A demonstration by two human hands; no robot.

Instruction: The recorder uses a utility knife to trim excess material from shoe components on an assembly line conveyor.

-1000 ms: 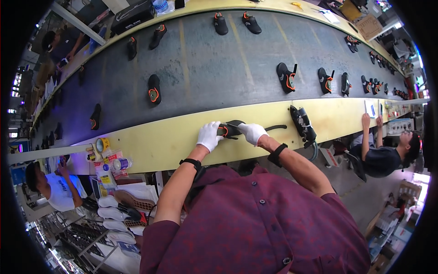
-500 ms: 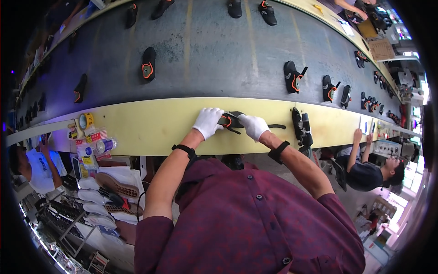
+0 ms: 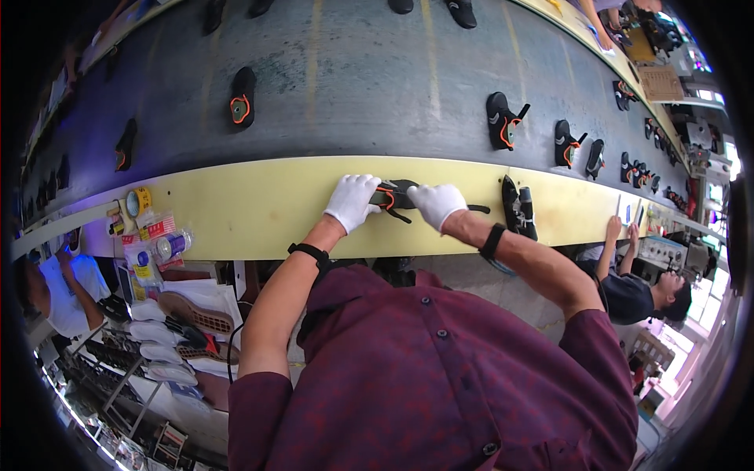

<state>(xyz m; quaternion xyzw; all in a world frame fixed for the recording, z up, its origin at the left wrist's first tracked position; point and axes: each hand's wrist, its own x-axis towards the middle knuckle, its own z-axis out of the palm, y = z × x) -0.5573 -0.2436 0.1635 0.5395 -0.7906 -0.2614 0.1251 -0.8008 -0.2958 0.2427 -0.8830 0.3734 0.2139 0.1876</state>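
Observation:
A black shoe [image 3: 402, 201] with orange trim around its opening lies on the pale yellow bench [image 3: 267, 208] in front of me, a strap hanging off its near side. My left hand [image 3: 353, 202], in a white glove, is closed on its left end. My right hand [image 3: 437, 208], gloved too, is closed over the right end, its fingertips pressed against the upper. A dark strap end [image 3: 478, 209] sticks out beyond my right hand. What the fingertips pinch is partly hidden by the gloves.
Beyond the bench runs a grey conveyor belt [image 3: 353, 102] carrying several black shoes. On the bench stand a dark shoe-like item [image 3: 510, 206] to the right, a yellow tape roll [image 3: 139, 202] and a plastic bottle [image 3: 171, 245] to the left. A co-worker [image 3: 640, 290] sits at right; shoe soles [image 3: 196, 312] lie lower left.
My right elbow has swung outward, while both hands stay on the shoe. The whole view has shifted slightly, with the bench edge and belt now higher in the picture.

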